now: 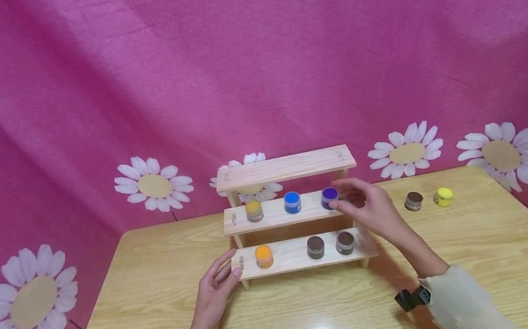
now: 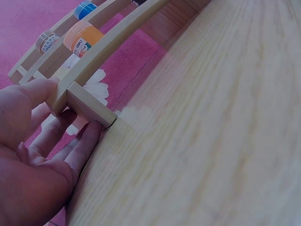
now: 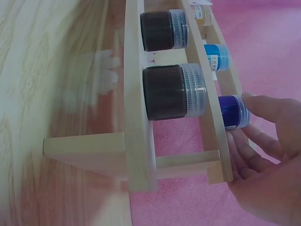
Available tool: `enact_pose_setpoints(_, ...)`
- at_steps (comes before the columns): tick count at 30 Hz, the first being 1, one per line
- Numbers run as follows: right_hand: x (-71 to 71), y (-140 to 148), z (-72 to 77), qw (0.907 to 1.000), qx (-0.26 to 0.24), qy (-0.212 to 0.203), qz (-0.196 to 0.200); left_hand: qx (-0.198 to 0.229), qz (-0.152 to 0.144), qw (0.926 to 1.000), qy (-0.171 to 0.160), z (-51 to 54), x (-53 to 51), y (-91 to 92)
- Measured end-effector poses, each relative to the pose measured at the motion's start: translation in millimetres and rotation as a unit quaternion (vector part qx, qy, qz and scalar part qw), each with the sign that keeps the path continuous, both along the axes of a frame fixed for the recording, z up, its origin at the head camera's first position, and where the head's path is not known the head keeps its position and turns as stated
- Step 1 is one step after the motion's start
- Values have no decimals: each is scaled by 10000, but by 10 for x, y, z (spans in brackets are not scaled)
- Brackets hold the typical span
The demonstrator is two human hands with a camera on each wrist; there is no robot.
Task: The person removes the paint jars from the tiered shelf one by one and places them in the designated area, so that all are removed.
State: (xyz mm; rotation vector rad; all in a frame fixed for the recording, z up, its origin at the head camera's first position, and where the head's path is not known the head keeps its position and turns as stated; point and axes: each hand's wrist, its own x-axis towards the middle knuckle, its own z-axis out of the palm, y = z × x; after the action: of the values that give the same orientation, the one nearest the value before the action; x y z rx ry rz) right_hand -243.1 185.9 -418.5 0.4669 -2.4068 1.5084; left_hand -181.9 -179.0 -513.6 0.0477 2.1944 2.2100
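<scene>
A three-step wooden rack (image 1: 285, 168) stands on the table. My right hand (image 1: 373, 210) pinches a purple paint jar (image 1: 329, 195) by its lid at the right end of the middle step; the jar's base appears to be on the wood in the right wrist view. My left hand (image 1: 215, 291) holds the left end of the bottom step, thumb on the board and fingers around its end by the leg (image 2: 91, 103). A blue jar (image 1: 292, 203) and an ochre jar (image 1: 254, 211) share the middle step. Below them sit an orange jar (image 1: 264, 256) and two dark jars (image 1: 315, 248).
To the right of the rack, a dark brown jar (image 1: 413, 201) and a yellow jar (image 1: 443, 197) stand on the wooden table (image 1: 138, 319). Behind hangs a pink cloth (image 1: 251, 75) with white daisies. The top step holds no jars.
</scene>
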Motion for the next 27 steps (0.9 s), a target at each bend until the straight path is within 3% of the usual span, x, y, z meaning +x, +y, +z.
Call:
enact_pose_setpoints(17,-21,21,-38,9998,71,132,-94,-80,34,10000,-31,16,5,6)
enact_pose_setpoints(21,22,70,-17,9999,-60,87,-116,-55,-22,10000,-48,13,9,-9)
enact_pose_setpoints(27,122,221,30,9988,-285,334,-212,30,-88,9999,-56,10,-3,-7)
